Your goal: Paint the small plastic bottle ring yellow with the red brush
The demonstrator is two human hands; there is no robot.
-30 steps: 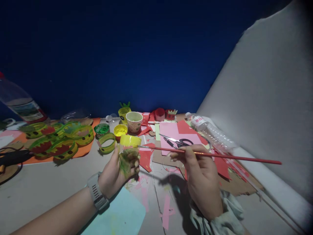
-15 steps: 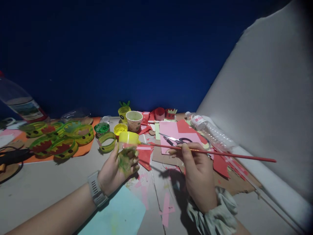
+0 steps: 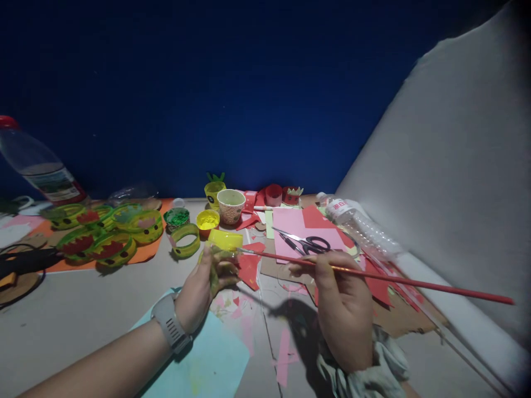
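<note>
My left hand, its palm smeared green, has its fingers closed around a short ring painted yellow on its upper part. In my right hand is a long red paintbrush, pinched between thumb and fingers. The brush tip meets the right side of the yellow ring. Just behind the ring stands a cup of yellow paint, and left of that a cup of green paint. A green-painted ring rests on the table beside my left hand.
Several painted rings lie on orange paper at left. Scissors rest on pink paper beyond my right hand. A clear plastic bottle lies at right; a paper cup stands at the back. Light blue paper lies in front.
My left hand has turned, tilting the yellow ring and hiding more of its palm. The paintbrush's handle end has swung lower and to the right, with its tip still at the ring.
</note>
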